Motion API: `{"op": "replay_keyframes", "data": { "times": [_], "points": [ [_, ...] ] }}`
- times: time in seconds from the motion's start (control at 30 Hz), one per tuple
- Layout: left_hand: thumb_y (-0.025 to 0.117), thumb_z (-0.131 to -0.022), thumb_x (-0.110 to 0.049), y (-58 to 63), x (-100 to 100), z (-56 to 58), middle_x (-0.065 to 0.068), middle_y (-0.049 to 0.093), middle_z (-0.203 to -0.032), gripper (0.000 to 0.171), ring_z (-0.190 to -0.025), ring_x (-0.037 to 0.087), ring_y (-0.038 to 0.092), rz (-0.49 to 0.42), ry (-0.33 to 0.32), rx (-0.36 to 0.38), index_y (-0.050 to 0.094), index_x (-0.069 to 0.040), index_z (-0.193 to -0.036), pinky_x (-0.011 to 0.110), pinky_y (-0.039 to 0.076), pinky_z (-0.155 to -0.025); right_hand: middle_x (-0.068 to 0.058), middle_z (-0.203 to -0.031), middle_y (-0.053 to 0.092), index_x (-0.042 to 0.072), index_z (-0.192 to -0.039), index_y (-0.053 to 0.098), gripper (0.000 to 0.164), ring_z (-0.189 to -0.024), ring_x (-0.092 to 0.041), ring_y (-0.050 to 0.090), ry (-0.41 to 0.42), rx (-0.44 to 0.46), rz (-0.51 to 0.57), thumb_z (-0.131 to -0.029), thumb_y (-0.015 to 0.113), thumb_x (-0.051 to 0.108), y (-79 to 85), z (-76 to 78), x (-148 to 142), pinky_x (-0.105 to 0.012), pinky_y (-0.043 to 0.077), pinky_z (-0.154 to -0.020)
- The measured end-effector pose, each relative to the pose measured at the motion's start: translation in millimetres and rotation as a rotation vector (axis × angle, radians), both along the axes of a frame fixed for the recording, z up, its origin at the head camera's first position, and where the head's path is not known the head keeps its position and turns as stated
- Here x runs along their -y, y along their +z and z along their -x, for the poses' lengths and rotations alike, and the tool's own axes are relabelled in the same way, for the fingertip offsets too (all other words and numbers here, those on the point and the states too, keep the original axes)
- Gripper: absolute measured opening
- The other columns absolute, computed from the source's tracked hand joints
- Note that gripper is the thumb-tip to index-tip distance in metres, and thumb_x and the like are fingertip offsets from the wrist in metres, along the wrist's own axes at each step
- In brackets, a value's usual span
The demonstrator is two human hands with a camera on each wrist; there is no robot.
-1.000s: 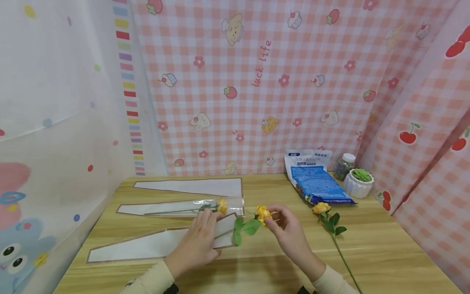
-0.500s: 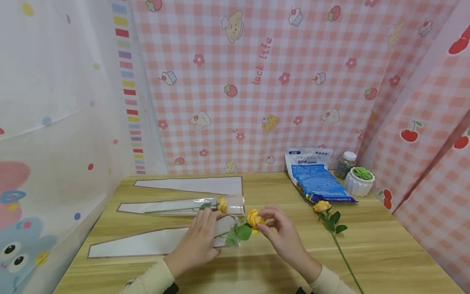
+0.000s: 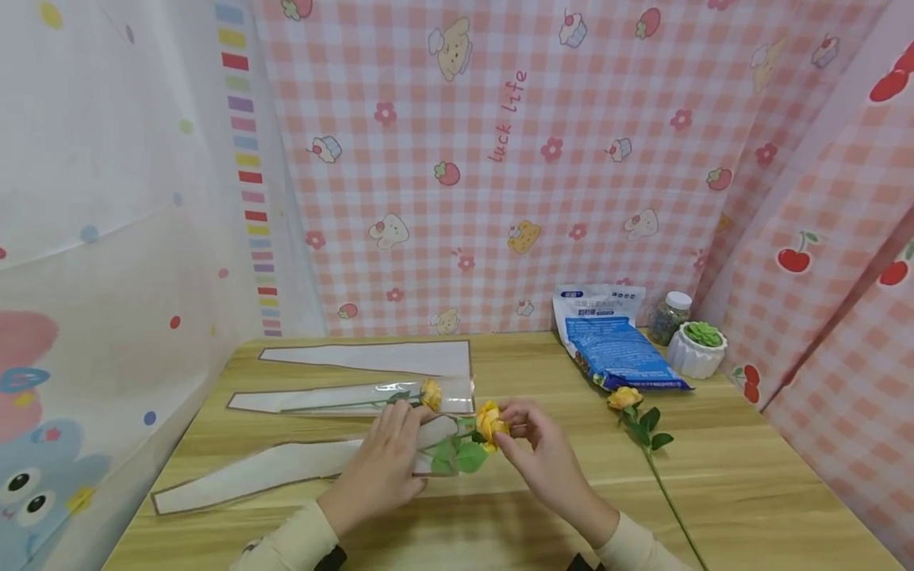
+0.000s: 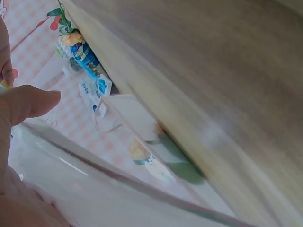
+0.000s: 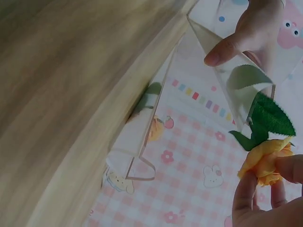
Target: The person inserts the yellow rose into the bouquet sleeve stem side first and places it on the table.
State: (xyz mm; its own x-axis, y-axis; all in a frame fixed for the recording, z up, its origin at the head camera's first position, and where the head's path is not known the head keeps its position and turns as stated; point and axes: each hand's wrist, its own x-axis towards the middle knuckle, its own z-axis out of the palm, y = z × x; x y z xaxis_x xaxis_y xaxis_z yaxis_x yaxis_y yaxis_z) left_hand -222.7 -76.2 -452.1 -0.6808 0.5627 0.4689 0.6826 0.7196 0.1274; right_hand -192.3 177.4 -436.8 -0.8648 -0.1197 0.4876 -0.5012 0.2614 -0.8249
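Right hand (image 3: 546, 464): thumb and fingers pinch the yellow rose (image 3: 489, 424) by its bloom, just outside the near sleeve (image 3: 257, 472).
Left hand (image 3: 378, 464): grips that sleeve between thumb and fingers.
Yellow rose: probably light, soft-petalled; safest held below the bloom.
Near sleeve: likely slick, easily creased.
Middle sleeve (image 3: 314, 399): contains a second rose (image 3: 432, 393).
White pot (image 3: 694, 361): a succulent (image 3: 703, 334).

Held rose (image 3: 489, 427), stem partly hidden, pouch (image 3: 616, 353) print illegible

1. Head view: illumination is bright, diffuse and even; detail is mostly sharp.
2. Glare: white highlights mark the clear sleeve (image 3: 336, 398).
3. Shadow: soft shading crosses the near counter (image 3: 464, 539).
4. Wrist views: exposure is dimmer, hazy; the counter surface appears blurred.
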Motion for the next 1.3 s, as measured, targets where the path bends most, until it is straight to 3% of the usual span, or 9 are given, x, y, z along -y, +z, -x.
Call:
{"op": "replay_keyframes", "data": {
  "times": [0.2,0.5,0.77,1.03,1.13,1.3],
  "points": [
    [0.093,-0.056,-0.02,1.2,4.2,2.4,0.004,0.042,-0.105,0.091,-0.093,0.02,0.039,-0.005,0.004,-0.034,0.048,-0.001,-0.132,0.035,0.043,-0.082,-0.014,-0.121,0.065,0.002,-0.1,0.061,0.01,-0.093,-0.017,0.062,-0.101,0.126,0.038,-0.094,0.068,-0.003,6.3,0.4,-8.1,-0.026,0.053,-0.081],
    [0.094,-0.059,-0.019,5.4,6.9,0.9,0.006,0.04,-0.108,0.091,-0.099,0.022,0.04,-0.017,0.007,-0.005,0.045,-0.003,-0.135,0.039,0.044,-0.086,-0.015,-0.108,0.064,-0.002,-0.101,0.061,0.009,-0.085,-0.015,0.06,-0.182,0.101,0.085,-0.094,0.066,-0.004,6.1,2.1,-16.3,-0.024,0.052,-0.073],
    [0.096,-0.057,-0.019,5.5,3.8,0.7,0.005,0.038,-0.104,0.092,-0.093,0.02,0.036,-0.017,0.004,-0.035,0.045,0.0,-0.133,0.033,0.039,-0.077,-0.018,-0.115,0.061,-0.004,-0.101,0.06,0.011,-0.093,-0.012,0.064,-0.064,0.088,0.129,-0.093,0.066,-0.007,1.8,1.4,-1.5,-0.024,0.055,-0.081],
    [0.093,-0.056,-0.014,6.3,1.1,-0.4,0.005,0.039,-0.104,0.09,-0.092,0.02,0.035,-0.005,0.003,-0.023,0.046,0.001,-0.132,0.033,0.04,-0.079,-0.016,-0.118,0.061,0.0,-0.107,0.061,0.025,-0.106,-0.014,0.062,0.053,-0.045,0.046,-0.088,0.069,-0.013,-5.6,7.4,4.8,-0.029,0.056,-0.086],
    [0.093,-0.057,-0.014,6.3,0.7,-0.5,0.004,0.039,-0.104,0.09,-0.092,0.019,0.035,-0.003,-0.006,-0.017,0.046,0.002,-0.132,0.033,0.039,-0.079,-0.014,-0.116,0.063,0.002,-0.108,0.062,0.03,-0.106,-0.014,0.061,0.037,-0.09,-0.008,-0.085,0.072,-0.014,-7.0,9.0,6.8,-0.03,0.056,-0.082],
    [0.095,-0.056,-0.017,4.5,0.6,0.7,0.004,0.037,-0.103,0.094,-0.091,0.019,0.034,-0.009,-0.022,-0.018,0.045,0.003,-0.133,0.034,0.038,-0.08,-0.009,-0.102,0.066,0.003,-0.105,0.063,0.027,-0.086,-0.012,0.061,-0.037,-0.101,-0.04,-0.083,0.078,-0.005,-7.1,9.6,12.3,-0.027,0.055,-0.067]
  ]
}}
